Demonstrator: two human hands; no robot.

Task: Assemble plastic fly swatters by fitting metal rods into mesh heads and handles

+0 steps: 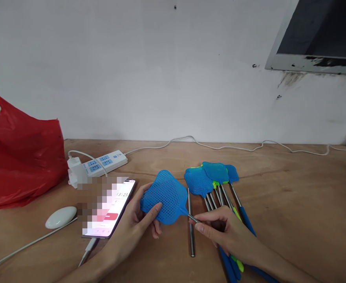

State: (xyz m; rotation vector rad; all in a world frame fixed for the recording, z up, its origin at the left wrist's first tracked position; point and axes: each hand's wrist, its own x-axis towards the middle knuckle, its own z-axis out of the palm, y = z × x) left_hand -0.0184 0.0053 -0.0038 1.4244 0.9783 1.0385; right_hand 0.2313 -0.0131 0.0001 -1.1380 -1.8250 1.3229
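Head view: the blue swatter head (165, 196) is held just above the worktop (293, 196), in front of the person and tilted toward them. The left hand (137, 224) has its grip closed on the lower edge of the mesh, one finger across the front and the rest behind. The right hand (222, 232) pinches the thin metal stem (193, 217) where it meets the neck, fingertips closed tight on it.

As a judgement, holding the flexible mesh close to the neck and keeping the stem in line with it should stop the plastic from bending.

A loose metal rod (192, 239) lies just beside it, and finished swatters (211, 177) lie fanned out under the right hand. A phone (110, 212), power strip (102, 162) and red bag (19, 161) lie to the left.
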